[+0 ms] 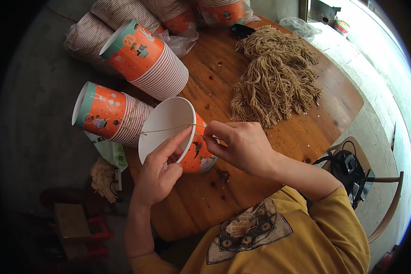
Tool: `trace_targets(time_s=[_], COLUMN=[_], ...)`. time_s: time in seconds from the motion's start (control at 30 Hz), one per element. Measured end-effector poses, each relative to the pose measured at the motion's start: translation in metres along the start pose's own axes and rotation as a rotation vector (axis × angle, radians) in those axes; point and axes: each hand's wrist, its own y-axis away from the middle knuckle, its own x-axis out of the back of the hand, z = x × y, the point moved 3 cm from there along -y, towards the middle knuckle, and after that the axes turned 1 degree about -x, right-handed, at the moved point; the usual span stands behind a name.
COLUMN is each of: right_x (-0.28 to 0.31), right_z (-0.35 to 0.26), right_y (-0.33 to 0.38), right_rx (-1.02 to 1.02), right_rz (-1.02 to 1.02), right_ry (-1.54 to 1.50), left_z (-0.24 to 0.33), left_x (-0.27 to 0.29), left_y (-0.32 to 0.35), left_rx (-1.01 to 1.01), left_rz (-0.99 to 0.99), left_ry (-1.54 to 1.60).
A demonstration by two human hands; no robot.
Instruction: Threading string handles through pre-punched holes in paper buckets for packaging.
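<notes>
An orange printed paper bucket (163, 119) with a white inside lies tipped on the table in front of me, its mouth toward the left. My left hand (160, 170) grips its near rim, with the index finger stretched along the rim. A thin tan cord (171, 129) crosses the mouth and runs over the rim by that fingertip. On the bucket's outer side, my right hand (239, 145) pinches the cord between thumb and fingers. Left of the bucket lies a nested stack of similar buckets (106, 111), with cords draped across their rims.
A taller nested stack of buckets (139, 52) stands behind, near plastic-wrapped stacks (89, 39). A big heap of tan cords (278, 77) lies on the wooden table (205, 201). A chair (392, 205) with a black bag (345, 169) stands at the right.
</notes>
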Motion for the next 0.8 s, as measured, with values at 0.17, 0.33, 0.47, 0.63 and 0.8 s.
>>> trace_targets(time_s=[0.17, 0.33, 0.47, 0.63, 0.8], right_x=[0.0004, 0.0007, 0.0008, 0.0016, 0.0020], right_z=[0.0001, 0.0005, 0.0015, 0.0001, 0.0011], right_y=[0.0028, 0.0028, 0.0028, 0.0018, 0.0022], right_rx=[0.001, -0.031, 0.007, 0.012, 0.012], right_rz=[-0.043, -0.061, -0.019, -0.004, 0.004], right_ry=[0.038, 0.057, 0.048, 0.030, 0.032], left_z=[-0.0020, -0.0027, -0.0028, -0.0026, -0.0028], left_x=[0.0001, -0.0005, 0.0005, -0.0010, -0.0028], left_y=[0.0002, -0.0001, 0.0009, 0.0018, 0.0006], left_rx=[0.026, 0.029, 0.024, 0.036, 0.015], left_rz=[0.008, 0.016, 0.014, 0.014, 0.010], left_ry=[0.017, 0.048, 0.020, 0.030, 0.007])
